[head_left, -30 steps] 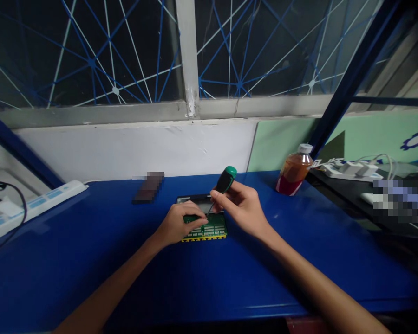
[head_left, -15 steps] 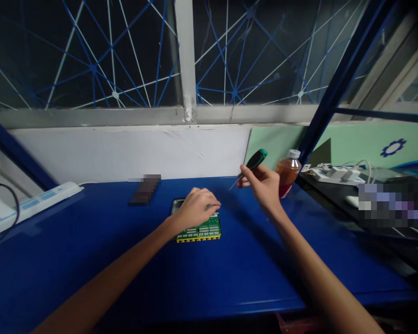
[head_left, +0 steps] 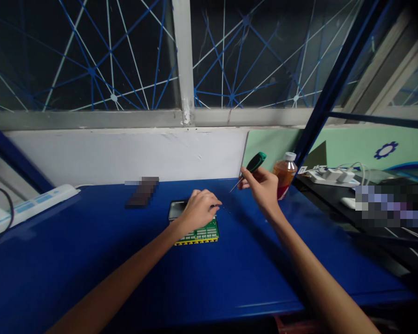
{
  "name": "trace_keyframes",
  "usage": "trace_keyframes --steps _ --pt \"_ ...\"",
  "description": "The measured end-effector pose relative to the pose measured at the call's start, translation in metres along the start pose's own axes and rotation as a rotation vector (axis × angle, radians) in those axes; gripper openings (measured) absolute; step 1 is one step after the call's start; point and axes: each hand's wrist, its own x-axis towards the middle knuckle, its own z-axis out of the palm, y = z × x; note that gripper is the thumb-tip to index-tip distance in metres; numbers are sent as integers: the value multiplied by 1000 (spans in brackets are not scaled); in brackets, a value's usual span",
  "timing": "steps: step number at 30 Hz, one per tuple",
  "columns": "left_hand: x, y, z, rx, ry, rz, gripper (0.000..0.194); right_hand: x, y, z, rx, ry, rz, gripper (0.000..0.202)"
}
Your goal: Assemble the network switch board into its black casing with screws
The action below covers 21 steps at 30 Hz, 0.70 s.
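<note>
A green circuit board (head_left: 209, 229) with a yellow front edge lies on the blue table, its middle covered by my left hand. Behind it shows part of a dark-rimmed casing with a glassy face (head_left: 177, 209). My left hand (head_left: 201, 208) is over the board's back right, thumb and fingers pinched around a small dark thing that I cannot make out. To the right, my right hand (head_left: 263, 185) grips a screwdriver (head_left: 256, 162) with a green and black handle, raised above the table, its thin shaft pointing down and left. Tiny specks (head_left: 230, 212) lie right of the board.
A bottle of amber drink (head_left: 284, 175) stands just behind my right hand. At the back left lies a dark flat object (head_left: 142, 192), partly blurred out. A white power strip (head_left: 31, 211) runs along the left side. Plugs and cables (head_left: 337, 175) occupy the right side.
My left hand has shifted slightly right over the board, uncovering more of the casing behind. More specks show beside the board. My right hand keeps its hold on the screwdriver, nearly still.
</note>
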Motion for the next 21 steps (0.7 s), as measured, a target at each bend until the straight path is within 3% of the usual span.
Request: trace_keyframes --steps 4,9,12,14,17,21 --pt "-31 -21 -24 -123 64 -15 20 -11 -7 10 -12 -87 21 29" --pt "-65 -45 -47 -398 80 -105 18 -32 -20 42 -32 -324 62 34" --pt "-74 -54 -57 -484 1 -118 18 -42 -27 69 -36 -516 64 33" --pt "-76 -59 -62 -497 -63 -118 20 -44 -30 85 -81 -580 34 34" --pt "-77 -65 -67 -459 -79 -154 19 -45 -31 102 -156 -612 -23 35" --pt "-78 -67 -65 -430 -67 -154 16 -48 -24 108 -242 -618 -65 35"
